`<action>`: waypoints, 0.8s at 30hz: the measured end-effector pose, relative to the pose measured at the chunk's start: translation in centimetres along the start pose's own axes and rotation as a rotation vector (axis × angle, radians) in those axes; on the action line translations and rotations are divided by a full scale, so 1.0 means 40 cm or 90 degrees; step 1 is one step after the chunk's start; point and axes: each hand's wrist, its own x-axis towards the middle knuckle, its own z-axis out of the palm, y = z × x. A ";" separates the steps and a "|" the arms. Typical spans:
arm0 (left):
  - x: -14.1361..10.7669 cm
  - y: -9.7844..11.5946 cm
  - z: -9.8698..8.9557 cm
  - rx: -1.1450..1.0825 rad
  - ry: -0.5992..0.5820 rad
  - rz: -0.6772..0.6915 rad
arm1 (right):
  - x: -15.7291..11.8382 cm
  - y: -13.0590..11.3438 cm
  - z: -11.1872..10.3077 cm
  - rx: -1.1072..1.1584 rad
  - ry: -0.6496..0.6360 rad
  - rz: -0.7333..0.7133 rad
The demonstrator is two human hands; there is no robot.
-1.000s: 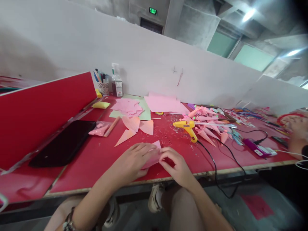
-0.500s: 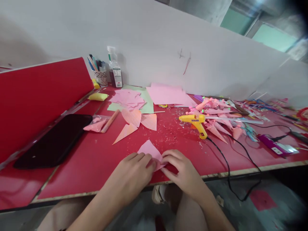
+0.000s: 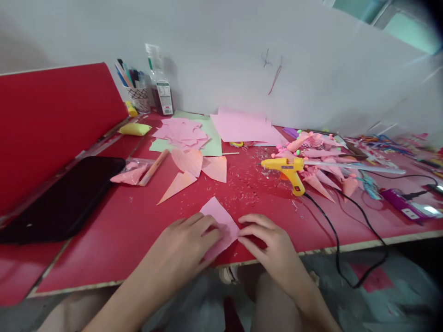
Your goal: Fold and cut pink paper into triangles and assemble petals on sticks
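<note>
A piece of pink paper [image 3: 223,220] lies near the front edge of the red table, one corner pointing away from me. My left hand [image 3: 190,242] holds its left side, fingers bent over the sheet. At the right corner, my right hand [image 3: 268,240] pinches the paper between thumb and fingertips. Just beyond are cut, orange-tinted paper petals [image 3: 187,162] and a pointed paper cone [image 3: 176,186]. To the right rests a yellow glue gun [image 3: 287,171] with a clear glue stick in its back.
A black phone [image 3: 65,198] lies at left, near a bag of pink pieces [image 3: 129,173]. Behind are pink cut sheets [image 3: 182,131], a bottle [image 3: 161,94] and a pen cup [image 3: 139,99]. Pink cones [image 3: 320,150] pile up at right; the gun's cord [image 3: 337,249] hangs over the edge.
The pink paper lies more opened out, with more of it showing between my hands. My left hand has shifted slightly left and my right hand slightly right. The camera view has tilted down.
</note>
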 end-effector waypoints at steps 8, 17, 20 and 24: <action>-0.002 -0.007 0.003 0.035 -0.045 0.051 | 0.001 -0.001 0.003 -0.016 -0.005 0.005; -0.009 -0.059 -0.015 0.153 0.132 -0.212 | -0.003 -0.015 0.016 -0.078 0.021 -0.044; -0.011 -0.075 -0.022 0.151 0.169 -0.252 | 0.003 -0.043 0.030 -0.135 -0.107 -0.146; -0.014 -0.072 -0.023 0.147 0.147 -0.232 | 0.011 -0.054 0.041 -0.241 -0.127 -0.142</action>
